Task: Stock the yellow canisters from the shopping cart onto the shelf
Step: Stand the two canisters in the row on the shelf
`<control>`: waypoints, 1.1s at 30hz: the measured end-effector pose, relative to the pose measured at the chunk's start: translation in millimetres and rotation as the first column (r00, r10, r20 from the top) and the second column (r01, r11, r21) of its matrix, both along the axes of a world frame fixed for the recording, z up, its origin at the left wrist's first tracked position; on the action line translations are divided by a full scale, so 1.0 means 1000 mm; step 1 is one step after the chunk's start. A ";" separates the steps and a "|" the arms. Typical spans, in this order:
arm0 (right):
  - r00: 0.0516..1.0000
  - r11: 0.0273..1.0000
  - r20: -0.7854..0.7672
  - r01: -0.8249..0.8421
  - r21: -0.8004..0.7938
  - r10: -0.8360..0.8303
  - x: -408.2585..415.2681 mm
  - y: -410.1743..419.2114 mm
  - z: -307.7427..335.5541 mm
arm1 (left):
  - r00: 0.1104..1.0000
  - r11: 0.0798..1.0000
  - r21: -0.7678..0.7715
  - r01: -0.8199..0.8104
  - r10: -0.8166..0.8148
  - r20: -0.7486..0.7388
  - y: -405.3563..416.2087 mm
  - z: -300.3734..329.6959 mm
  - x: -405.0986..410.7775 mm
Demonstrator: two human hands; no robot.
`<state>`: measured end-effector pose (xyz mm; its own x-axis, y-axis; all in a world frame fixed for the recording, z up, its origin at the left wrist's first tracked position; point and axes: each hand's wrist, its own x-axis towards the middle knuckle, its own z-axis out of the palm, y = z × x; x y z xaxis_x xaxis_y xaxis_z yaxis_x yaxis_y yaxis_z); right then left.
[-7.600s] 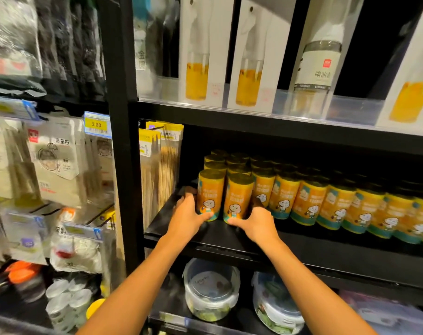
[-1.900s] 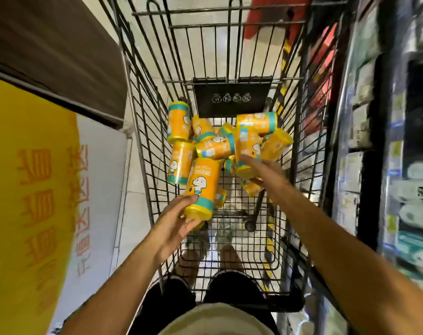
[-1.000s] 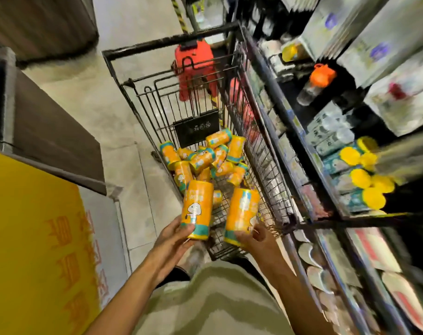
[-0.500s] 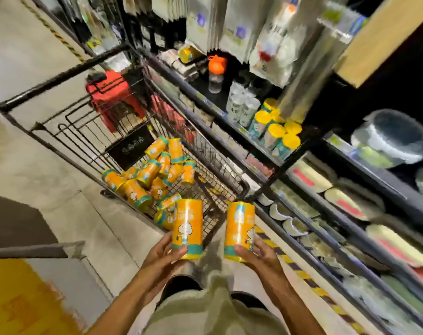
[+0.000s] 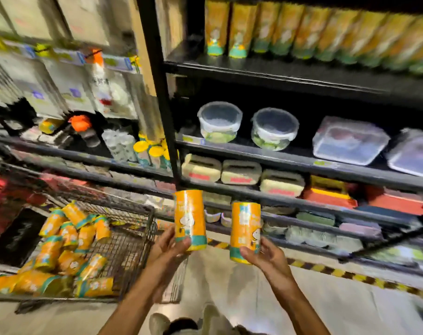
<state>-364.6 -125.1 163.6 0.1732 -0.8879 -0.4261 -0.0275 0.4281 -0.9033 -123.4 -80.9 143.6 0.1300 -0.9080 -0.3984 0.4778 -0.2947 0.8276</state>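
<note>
My left hand (image 5: 168, 247) grips one yellow canister (image 5: 190, 218) upright by its teal base. My right hand (image 5: 263, 256) grips a second yellow canister (image 5: 245, 228) the same way, a little lower and to the right. Both are held in front of the black shelving, well below the shelf (image 5: 278, 73) at the top, where a row of yellow canisters (image 5: 302, 30) stands. The shopping cart (image 5: 130, 240) at lower left holds several more canisters (image 5: 67, 247) lying in a heap.
A black upright post (image 5: 161, 93) divides the shelving. Round clear food containers (image 5: 246, 126) and flat lidded boxes (image 5: 350, 141) fill the shelf below the canisters; lower shelves hold more boxes. Yellow-black hazard tape (image 5: 338, 273) runs along the floor at the shelf's foot.
My view has swung from the cart to the shelving. Both hands have carried their canisters up and right, away from the cart, which now lies at lower left.
</note>
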 end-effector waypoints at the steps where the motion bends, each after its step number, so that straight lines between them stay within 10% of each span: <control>1: 1.000 1.000 0.005 0.013 -0.014 -0.013 -0.016 -0.002 0.006 | 1.000 1.000 -0.022 0.010 -0.009 0.029 -0.006 0.008 -0.016; 14: 0.990 0.971 0.094 0.120 -0.207 -0.102 -0.156 -0.055 0.066 | 0.971 0.954 -0.238 0.181 -0.135 0.197 -0.095 0.087 -0.129; 33: 0.984 0.796 0.077 0.177 -0.579 -0.162 -0.093 -0.283 0.174 | 0.982 0.813 -0.569 0.123 -0.016 0.190 -0.331 0.179 -0.089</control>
